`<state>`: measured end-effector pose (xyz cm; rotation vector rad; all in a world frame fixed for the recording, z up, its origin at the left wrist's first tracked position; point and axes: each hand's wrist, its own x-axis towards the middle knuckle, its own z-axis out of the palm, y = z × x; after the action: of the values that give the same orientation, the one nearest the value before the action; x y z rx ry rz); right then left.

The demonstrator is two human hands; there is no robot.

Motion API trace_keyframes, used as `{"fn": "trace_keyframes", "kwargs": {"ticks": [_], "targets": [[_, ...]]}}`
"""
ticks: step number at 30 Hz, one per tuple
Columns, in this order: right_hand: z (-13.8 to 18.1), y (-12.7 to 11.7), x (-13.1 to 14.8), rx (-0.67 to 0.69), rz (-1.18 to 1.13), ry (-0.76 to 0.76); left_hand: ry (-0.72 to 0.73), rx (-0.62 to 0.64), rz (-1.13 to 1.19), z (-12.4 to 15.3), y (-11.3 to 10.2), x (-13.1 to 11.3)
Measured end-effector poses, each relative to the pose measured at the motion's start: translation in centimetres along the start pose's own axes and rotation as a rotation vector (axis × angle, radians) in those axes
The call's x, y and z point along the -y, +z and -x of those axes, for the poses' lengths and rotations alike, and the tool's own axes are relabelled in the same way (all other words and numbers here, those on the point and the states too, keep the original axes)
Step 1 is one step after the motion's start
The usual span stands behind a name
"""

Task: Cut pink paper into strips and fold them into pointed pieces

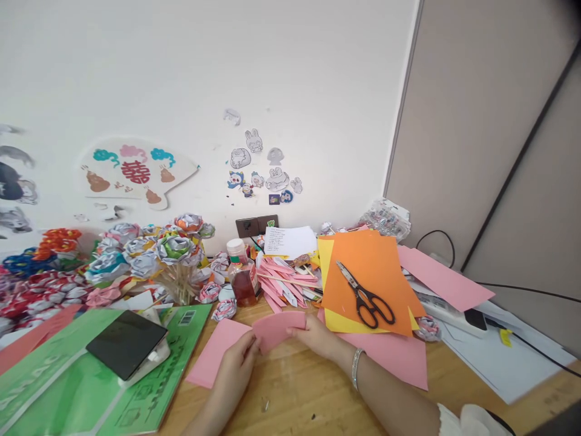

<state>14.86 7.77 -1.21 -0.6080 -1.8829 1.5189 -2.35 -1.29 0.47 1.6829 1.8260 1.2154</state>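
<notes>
The pink paper piece (278,327) was a small, plain, roughly rectangular cut of matte paper, bowed gently upward along its length. It was held level, its left end pinched by the left hand (238,363) and its right end by the right hand (318,336).

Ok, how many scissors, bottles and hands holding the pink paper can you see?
Scissors: 1
Bottle: 1
Hands holding the pink paper: 2, left hand and right hand
Total: 4

Scissors (365,295) on sheets (363,254) (bottle (242,275) left).
</notes>
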Motion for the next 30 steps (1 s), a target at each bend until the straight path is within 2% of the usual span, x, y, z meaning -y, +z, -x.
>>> {"fn": "trace_keyframes", "kwargs": {"ticks": [4, 8, 14, 19, 25, 30], "targets": [[-0.2, -0.1, -0.7, 0.024, 0.019, -0.013, 0.016, -0.014, -0.061, -0.1, -0.3, 0.0], [-0.4, -0.5, -0.8, 0.061, -0.060, 0.066, 0.011, 0.039, -0.003, -0.2, -0.5, 0.1], [-0.4, -1.1, -0.7, 0.153, -0.040, 0.132, -0.261, 0.215, 0.491, -0.2, -0.3, 0.5], [-0.2, -1.0, -0.7, 0.109, -0.107, 0.103, -0.367, 0.273, 0.648, -0.4, -0.7, -0.2], [0.4, -0.9, 1.8, 0.141, -0.287, -0.017, -0.393, 0.255, 0.669, -0.5, -1.5, -1.1], [0.7, -0.8, 3.0, 0.139, -0.437, 0.059, -0.347, 0.147, 0.718, -0.1, -1.4, -1.4]]}}
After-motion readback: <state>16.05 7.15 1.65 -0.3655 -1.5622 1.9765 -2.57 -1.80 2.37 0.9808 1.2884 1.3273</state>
